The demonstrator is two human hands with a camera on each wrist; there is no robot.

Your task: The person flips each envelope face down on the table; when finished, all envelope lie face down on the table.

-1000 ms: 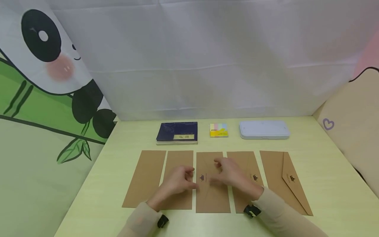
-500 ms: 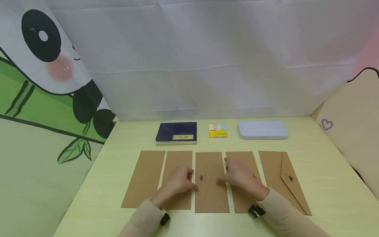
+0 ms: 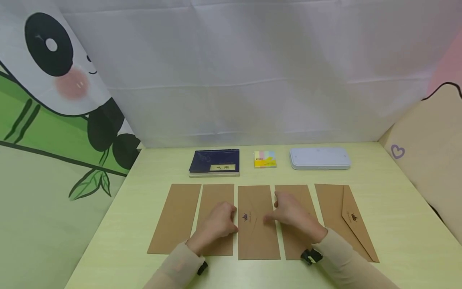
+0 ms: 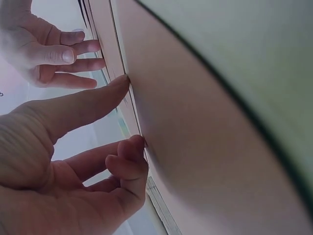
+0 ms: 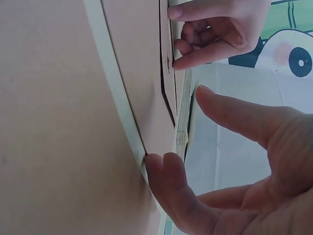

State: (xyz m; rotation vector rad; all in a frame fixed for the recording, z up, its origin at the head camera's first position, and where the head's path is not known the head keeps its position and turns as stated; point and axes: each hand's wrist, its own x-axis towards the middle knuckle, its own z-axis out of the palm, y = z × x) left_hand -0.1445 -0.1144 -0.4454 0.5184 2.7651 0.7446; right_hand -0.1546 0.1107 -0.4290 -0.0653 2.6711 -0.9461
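Brown paper envelopes lie flat in a row on the table. On the middle envelope [image 3: 252, 241] a small crown print and a pointed flap show. My left hand [image 3: 218, 220] lies over the second envelope from the left [image 3: 218, 192], its thumb and fingertips right at the middle envelope's left edge. Over the fourth envelope [image 3: 296, 192] is my right hand [image 3: 292, 212], thumb over the middle envelope's right side and index finger near the gap. Both hands have loosely bent fingers with nothing between them. In the left wrist view, the left thumb [image 4: 93, 107] and fingers stand apart.
The leftmost envelope [image 3: 173, 220] is plain; the rightmost envelope [image 3: 328, 208] shows its slanted flap. Behind the row stand a dark blue book [image 3: 213, 158], a sticky-note pack [image 3: 265, 159] and a pale case [image 3: 319, 157]. A white cloth [image 3: 231, 112] hangs behind the table [image 3: 119, 241].
My right hand has shifted right, from over the middle envelope to near its right edge. My left thumb has drawn back slightly to the left edge. The envelopes stay in their row.
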